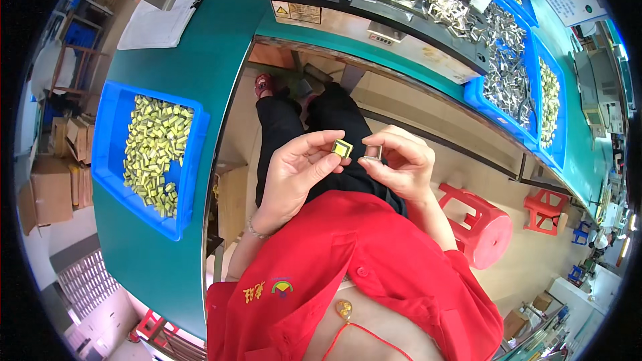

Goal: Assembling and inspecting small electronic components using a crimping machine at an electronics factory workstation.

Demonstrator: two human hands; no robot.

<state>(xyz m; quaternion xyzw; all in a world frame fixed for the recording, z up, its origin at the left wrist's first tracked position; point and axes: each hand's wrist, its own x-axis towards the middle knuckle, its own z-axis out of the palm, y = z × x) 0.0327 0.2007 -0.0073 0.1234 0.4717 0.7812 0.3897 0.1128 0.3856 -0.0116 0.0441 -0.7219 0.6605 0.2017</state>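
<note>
Above my lap, my left hand [294, 168] pinches a small square block [342, 149] between thumb and fingertips; it has a yellow face and dark edges. Facing it, a short gap away, my right hand [405, 160] grips a small silver metal bracket [372, 154] with bent sides. The two pieces are apart. Fingers partly cover both. On the left bench, a blue tray [107, 160] holds a heap of similar yellow-and-dark blocks [155, 154]. Loose silver metal pieces [506, 70] fill another blue tray at the upper right.
A dark machine [381, 10] with silver pieces on top stands on the green bench ahead. Beside the metal pieces, another blue tray [560, 113] holds yellow blocks. Papers [164, 17] lie at the upper left. A red stool [491, 227] stands to my right.
</note>
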